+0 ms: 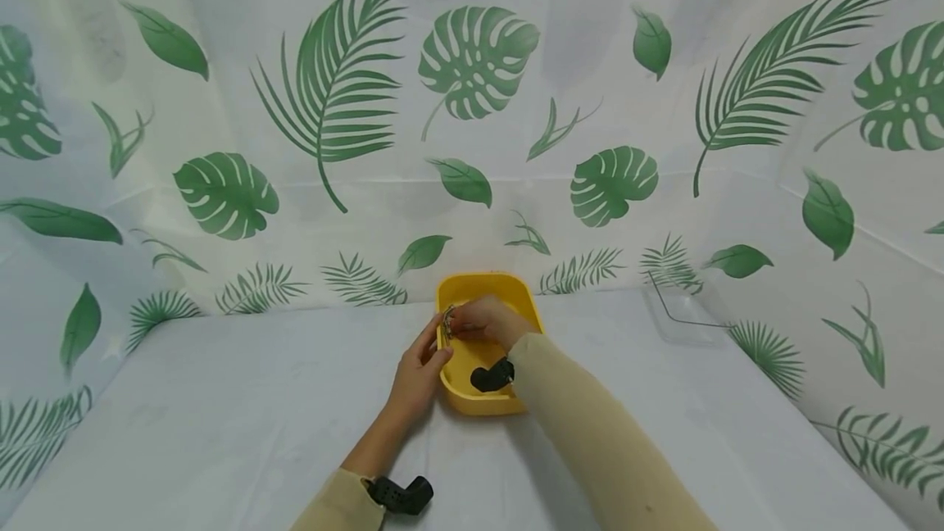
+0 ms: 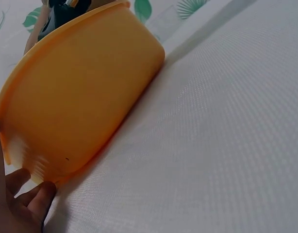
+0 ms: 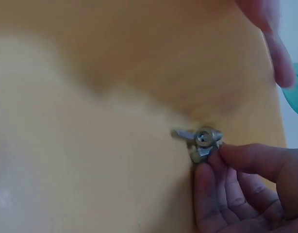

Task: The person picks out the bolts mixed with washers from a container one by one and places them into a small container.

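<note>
A yellow plastic bin (image 1: pixel 463 371) sits on the table against the backdrop. My right hand (image 1: pixel 488 319) reaches inside it, near the left wall. In the right wrist view, its thumb and fingers pinch a small cluster of metal bolts (image 3: pixel 203 138), one showing a hex socket head. My left hand (image 1: pixel 413 382) grips the bin's left side, its thumb at the rim. From the left wrist view, its fingers (image 2: pixel 35 194) press against the bin's outer wall low near the tabletop.
A clear shallow tray (image 1: pixel 689 322) lies at the back right of the white-covered table (image 1: pixel 243 408). A leaf-printed curtain (image 1: pixel 501 211) rises behind and along both sides. Black wrist cameras (image 1: pixel 401 496) are strapped over both sleeves.
</note>
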Available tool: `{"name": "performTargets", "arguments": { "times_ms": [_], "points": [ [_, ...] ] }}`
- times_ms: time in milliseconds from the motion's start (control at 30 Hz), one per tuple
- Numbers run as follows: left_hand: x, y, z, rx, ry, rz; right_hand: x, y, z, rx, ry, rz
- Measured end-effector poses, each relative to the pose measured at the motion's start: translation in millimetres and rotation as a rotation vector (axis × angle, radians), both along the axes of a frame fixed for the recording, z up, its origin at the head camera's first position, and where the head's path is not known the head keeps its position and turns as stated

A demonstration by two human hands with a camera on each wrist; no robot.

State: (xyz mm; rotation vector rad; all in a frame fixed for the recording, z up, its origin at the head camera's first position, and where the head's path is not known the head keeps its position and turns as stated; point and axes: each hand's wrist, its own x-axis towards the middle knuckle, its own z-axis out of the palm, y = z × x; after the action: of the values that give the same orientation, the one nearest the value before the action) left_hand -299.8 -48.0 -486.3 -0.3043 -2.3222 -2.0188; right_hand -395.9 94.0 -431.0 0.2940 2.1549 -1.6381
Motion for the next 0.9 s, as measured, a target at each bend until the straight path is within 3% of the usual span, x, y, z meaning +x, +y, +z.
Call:
{"name": "performTargets", "arguments": {
  "times_ms": [167, 567, 900],
  "points": [
    [0.3, -1, -0.2, -0.005, -0.002, 0.006, -0.8, -5, -2.8, 0.013, 0.032, -0.001],
    [0.4, -2, -0.5, 0.012, 0.007, -0.016, 4.7, -5, 4.3, -0.009, -0.008, -0.055],
    [0.0, -1, 0.6, -0.007, -0.012, -0.004, 3.9, -3, 11.7, 0.090, -0.034, -0.022]
  ]
}}
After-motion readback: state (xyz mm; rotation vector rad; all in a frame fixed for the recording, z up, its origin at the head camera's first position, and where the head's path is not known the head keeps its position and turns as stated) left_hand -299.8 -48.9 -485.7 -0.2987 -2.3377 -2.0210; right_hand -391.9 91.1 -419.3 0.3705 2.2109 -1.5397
